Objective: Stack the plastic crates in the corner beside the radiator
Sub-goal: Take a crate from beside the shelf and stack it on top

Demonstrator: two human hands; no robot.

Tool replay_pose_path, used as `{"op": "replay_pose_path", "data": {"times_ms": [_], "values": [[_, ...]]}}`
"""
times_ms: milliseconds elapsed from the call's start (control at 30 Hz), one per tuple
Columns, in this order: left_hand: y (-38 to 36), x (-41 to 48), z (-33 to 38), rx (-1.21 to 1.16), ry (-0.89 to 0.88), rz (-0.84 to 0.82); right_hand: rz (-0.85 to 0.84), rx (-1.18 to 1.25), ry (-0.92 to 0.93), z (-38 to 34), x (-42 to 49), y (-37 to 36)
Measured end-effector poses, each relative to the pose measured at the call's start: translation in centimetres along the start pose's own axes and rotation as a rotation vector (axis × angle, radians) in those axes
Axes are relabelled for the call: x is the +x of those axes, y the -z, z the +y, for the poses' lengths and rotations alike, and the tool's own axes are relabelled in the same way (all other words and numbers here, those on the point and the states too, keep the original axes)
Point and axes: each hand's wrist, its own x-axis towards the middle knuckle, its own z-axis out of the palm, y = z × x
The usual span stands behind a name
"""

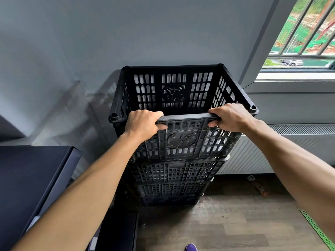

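I am gripping the near rim of the top crate (183, 98) with both hands, my left hand (143, 125) and right hand (231, 117) each curled tight around the edge, fingers wrapping down over the slotted front. The black crate is sitting on the stack (174, 180) of lower crates, which is standing on the wood-look floor (226, 223) against the grey wall (126, 33). The white radiator (253, 156) is running along the wall just right of the stack, under the barred window (304, 33) at far right. A dark cabinet (27, 178) is filling the near left. A purple shoe tip (191, 247) is showing at the bottom edge.
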Motion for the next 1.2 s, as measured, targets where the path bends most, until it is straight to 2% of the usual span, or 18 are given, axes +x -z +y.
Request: {"op": "replay_pose_path", "data": {"times_ms": [867, 1200], "values": [[0.8, -1.0, -0.3, 0.014, 0.035, -0.078, 0.014, 0.026, -0.001, -1.1, -1.5, -0.1], [-0.3, -1.6, 0.0, 0.035, 0.018, 0.035, 0.169, 0.004, -0.059, -1.9, -1.7, -1.7]]}}
